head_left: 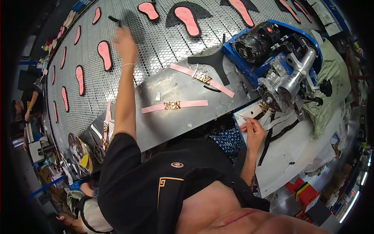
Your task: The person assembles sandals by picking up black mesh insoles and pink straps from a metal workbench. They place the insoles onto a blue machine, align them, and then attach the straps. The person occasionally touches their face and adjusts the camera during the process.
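Closest to my lens is the black shirt (pixel 156 187), and from it both forearms run up and away. My left hand (pixel 124 43) is stretched far out over the perforated conveyor (pixel 163 43), fingers loosely spread and motion-blurred, holding nothing that I can make out. It hovers just beside a small black strip (pixel 113 18) and between two pink insoles (pixel 104 54) lying on black backing; their long axes run roughly away from me.

My right hand (pixel 252 130) sits low and near my body, at the edge of the white sheet (pixel 296 156), fingertips pinched narrow on something thin; what it is I cannot tell.

Between the hands, on the grey metal bench (pixel 171 121), lies a pink strap with a gold ornament (pixel 174 105), its length running left to right, well short of the left hand's reach and nearer the right. A second strap (pixel 202 79) lies angled just beyond it, toward the blue machine (pixel 280 58).
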